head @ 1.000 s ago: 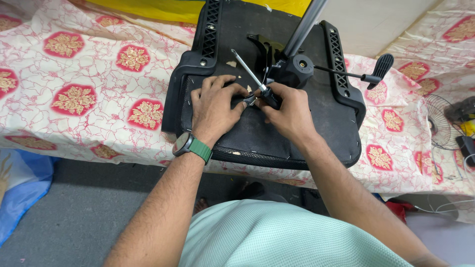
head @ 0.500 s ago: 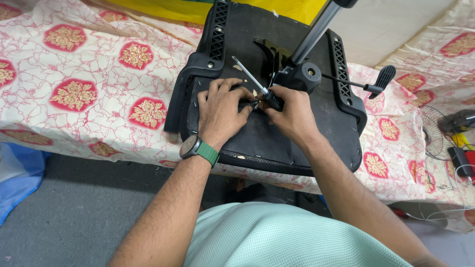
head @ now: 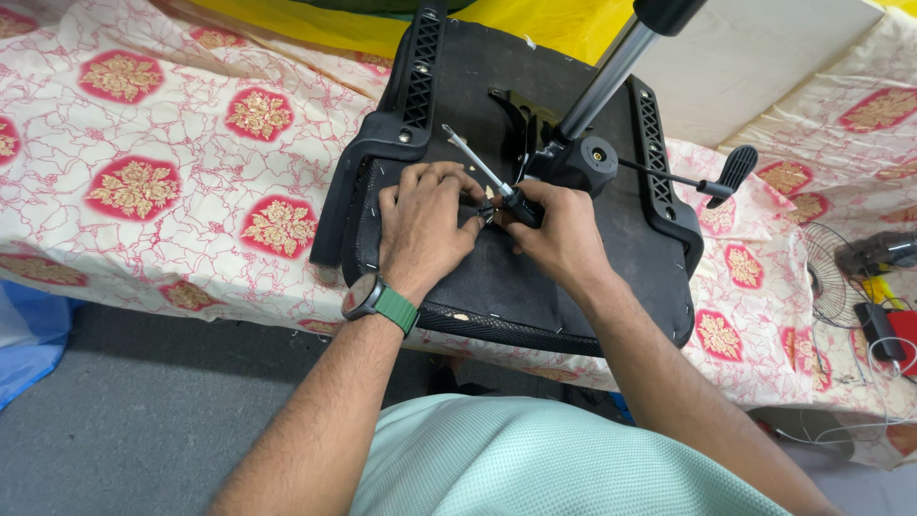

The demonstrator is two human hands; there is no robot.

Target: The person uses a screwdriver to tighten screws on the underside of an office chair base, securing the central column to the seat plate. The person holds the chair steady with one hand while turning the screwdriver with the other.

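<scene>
Working on the underside of an upturned black office chair seat [head: 535, 277], a person presses both hands together near its middle. The seat lies face down on a table [head: 143, 143] draped in a cream cloth printed with red and gold medallions. The right hand [head: 559, 234] has its fingers closed around the dark handle of a screwdriver [head: 487, 180], whose slim metal shaft slants up and to the left. The left hand [head: 420, 225], with a green-strapped watch [head: 377, 301] at the wrist, rests on the seat with fingers curled toward the tool's handle; whether it pinches a small part there cannot be told. Just behind the hands, the chair's silver gas-lift column [head: 607, 81] rises from the black mechanism plate, and a lever with a black paddle grip [head: 735, 170] sticks out to the right. A small wire-guard fan [head: 826, 277] sits at the table's far right edge.
</scene>
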